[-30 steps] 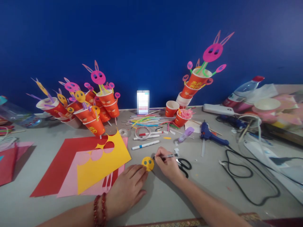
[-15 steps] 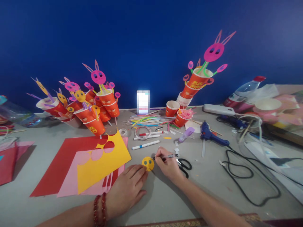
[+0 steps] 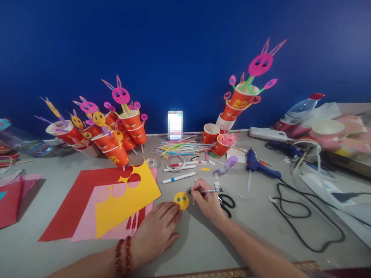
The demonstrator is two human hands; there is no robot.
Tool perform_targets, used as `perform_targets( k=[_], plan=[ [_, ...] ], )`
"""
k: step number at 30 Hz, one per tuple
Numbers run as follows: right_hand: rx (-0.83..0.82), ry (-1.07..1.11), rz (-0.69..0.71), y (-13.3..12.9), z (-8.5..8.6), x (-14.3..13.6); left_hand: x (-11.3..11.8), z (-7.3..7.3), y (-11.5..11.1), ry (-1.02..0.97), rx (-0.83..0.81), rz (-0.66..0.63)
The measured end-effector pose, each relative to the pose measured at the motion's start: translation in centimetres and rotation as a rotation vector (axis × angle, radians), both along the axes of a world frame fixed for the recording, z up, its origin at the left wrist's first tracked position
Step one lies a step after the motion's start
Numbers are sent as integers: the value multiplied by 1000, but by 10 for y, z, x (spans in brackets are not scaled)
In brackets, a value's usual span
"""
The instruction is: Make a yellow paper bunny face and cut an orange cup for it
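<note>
A small yellow paper disc (image 3: 181, 200) with two dark eye shapes lies on the grey table. My left hand (image 3: 158, 229) rests flat with its fingertips on the disc's lower left edge, fingers stretched out. In my right hand (image 3: 207, 200) is a black-and-clear pen (image 3: 213, 190), pinched between thumb and fingers, its tip at the disc's upper right edge. Black-handled scissors (image 3: 227, 202) lie just right of that hand and are partly hidden by it. Left of the disc, a yellow sheet with round cut-outs (image 3: 127, 206) overlaps pink and red sheets (image 3: 65, 208).
Markers (image 3: 179, 178), a purple glue stick (image 3: 228, 165) and a blue glue gun (image 3: 259, 166) with a black cord lie beyond my hands. Stacked red paper cups with paper faces (image 3: 116, 154) stand at the back left, more cups (image 3: 241, 98) at right. A lit phone (image 3: 175, 125) leans on the wall.
The pen in my right hand has tilted slightly, its back end lower and further right. My left hand and the disc stay in place; the view has shifted slightly.
</note>
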State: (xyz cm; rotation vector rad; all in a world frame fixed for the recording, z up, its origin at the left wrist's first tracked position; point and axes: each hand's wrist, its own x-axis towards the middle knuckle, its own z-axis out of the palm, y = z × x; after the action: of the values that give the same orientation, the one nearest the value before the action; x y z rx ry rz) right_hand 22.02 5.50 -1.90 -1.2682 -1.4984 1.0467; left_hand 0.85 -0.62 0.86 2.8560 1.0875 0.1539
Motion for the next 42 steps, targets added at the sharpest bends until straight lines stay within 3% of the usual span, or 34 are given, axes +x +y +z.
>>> perform_targets(
  k=[8, 24, 31, 42],
  plan=[
    [-14, 44, 3, -1, 5, 0, 0, 0, 1, -7, 0, -4],
    [-70, 59, 155, -12, 3, -1, -1, -6, -1, -72, 37, 16],
    [91, -27, 91, -13, -3, -6, -2, -6, -3, -65, 38, 6],
    [103, -66, 124, -18, -4, -5, -1, -11, -2, -53, 49, -2]
  ],
)
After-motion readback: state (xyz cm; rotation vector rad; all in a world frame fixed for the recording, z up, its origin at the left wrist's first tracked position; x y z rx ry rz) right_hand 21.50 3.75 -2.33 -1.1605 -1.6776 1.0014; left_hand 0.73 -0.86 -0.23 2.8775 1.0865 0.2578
